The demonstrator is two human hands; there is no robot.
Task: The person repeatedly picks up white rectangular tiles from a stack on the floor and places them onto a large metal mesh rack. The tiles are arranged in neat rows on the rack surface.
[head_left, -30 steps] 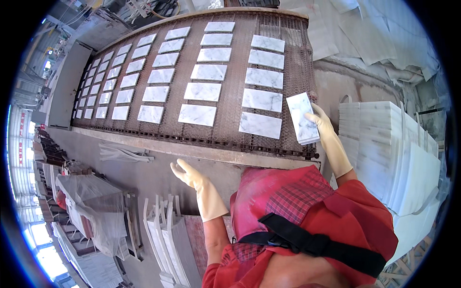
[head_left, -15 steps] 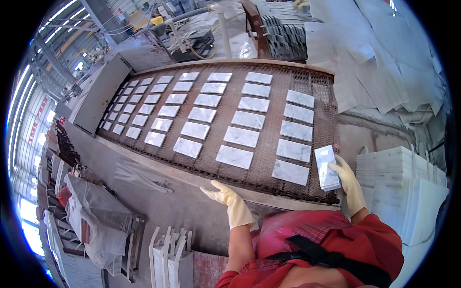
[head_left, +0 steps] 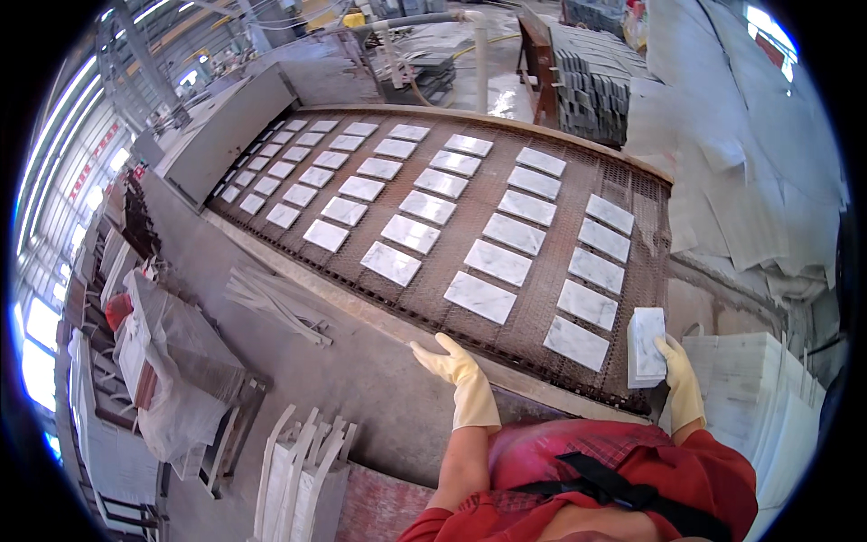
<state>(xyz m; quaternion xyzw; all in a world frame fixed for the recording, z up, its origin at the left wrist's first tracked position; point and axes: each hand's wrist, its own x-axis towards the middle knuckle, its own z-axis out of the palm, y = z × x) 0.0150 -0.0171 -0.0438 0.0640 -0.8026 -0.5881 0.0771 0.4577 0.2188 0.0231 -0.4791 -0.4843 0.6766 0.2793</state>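
My right hand, in a pale yellow rubber glove, grips a small stack of white, grey-veined marble tiles by its right side. The stack is over the near right corner of the mesh conveyor belt; whether it rests there I cannot tell. My left hand, gloved the same way, is held up by the belt's near edge, fingers apart and nothing in it. Rows of single marble tiles lie flat on the belt, the closest being a tile left of the stack.
A grey metal housing spans the belt's far left end. Large stacked white slabs stand at my right. Strapped white pieces stand low on the left, near a plastic-wrapped load. White strips lie on the floor.
The view has turned, so the belt and its tiles appear shifted right and tilted. My right hand keeps its hold on the tile stack; my left hand stays open with its fingers differently spread.
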